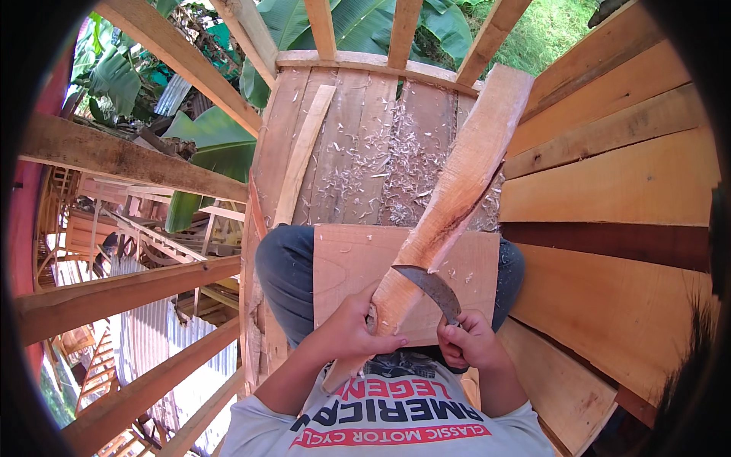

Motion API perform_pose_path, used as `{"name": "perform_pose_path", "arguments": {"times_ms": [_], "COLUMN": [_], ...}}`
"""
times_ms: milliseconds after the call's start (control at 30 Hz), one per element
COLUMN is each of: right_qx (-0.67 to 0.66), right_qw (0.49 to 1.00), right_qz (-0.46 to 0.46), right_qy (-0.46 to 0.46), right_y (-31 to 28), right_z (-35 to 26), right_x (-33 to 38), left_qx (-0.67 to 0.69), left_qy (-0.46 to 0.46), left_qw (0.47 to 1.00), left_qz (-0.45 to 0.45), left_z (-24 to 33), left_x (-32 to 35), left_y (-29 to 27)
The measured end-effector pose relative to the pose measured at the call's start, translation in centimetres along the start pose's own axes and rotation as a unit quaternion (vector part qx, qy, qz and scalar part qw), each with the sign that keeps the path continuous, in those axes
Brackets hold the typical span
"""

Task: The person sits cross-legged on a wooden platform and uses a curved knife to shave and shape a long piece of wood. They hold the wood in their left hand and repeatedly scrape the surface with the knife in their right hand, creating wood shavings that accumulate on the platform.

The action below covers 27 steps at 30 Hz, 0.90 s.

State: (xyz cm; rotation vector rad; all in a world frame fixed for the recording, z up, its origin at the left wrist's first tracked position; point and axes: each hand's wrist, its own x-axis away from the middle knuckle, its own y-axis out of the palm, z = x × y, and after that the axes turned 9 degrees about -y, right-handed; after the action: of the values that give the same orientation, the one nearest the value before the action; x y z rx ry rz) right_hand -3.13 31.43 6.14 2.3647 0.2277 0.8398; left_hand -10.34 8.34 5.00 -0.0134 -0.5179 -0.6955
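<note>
A long, roughly carved piece of wood (464,171) slants from my lap up to the far right, with a dark split along its right side. My left hand (354,327) is wrapped round its near end. In my right hand (468,343) I grip the handle of a curved knife (430,286) shaped like a small sickle; the handle is mostly hidden by my fingers. The blade lies across the wood just beyond my left hand, its tip near the left edge. Under the wood, a flat board (346,263) rests across my legs.
Pale shavings (403,160) are scattered over the plank floor (335,183). A loose wooden strip (304,152) lies at the left. Wide planks (609,183) wall the right side. Spaced wooden bars (129,289) stand along the left, with corrugated metal sheets (164,343) beyond and banana leaves (358,30) at the far side.
</note>
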Motion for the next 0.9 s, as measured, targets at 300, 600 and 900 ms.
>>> {"name": "perform_pose_path", "arguments": {"times_ms": [300, 600, 900], "right_qx": [0.262, 0.146, 0.032], "right_qw": [0.941, 0.930, 0.998], "right_qz": [0.141, 0.185, -0.053], "right_qy": [-0.161, -0.282, -0.022], "right_y": [1.6, -2.5, -0.3], "right_z": [2.1, -2.3, -0.3], "right_x": [-0.5, -0.2, -0.8], "left_qx": [-0.013, -0.055, -0.121], "left_qy": [-0.014, -0.036, -0.041], "left_qw": [1.000, 0.996, 0.991], "left_qz": [0.015, 0.055, -0.026], "left_z": [0.3, 0.4, 2.5], "left_x": [-0.1, 0.0, -0.2], "left_y": [-0.1, -1.5, -0.5]}}
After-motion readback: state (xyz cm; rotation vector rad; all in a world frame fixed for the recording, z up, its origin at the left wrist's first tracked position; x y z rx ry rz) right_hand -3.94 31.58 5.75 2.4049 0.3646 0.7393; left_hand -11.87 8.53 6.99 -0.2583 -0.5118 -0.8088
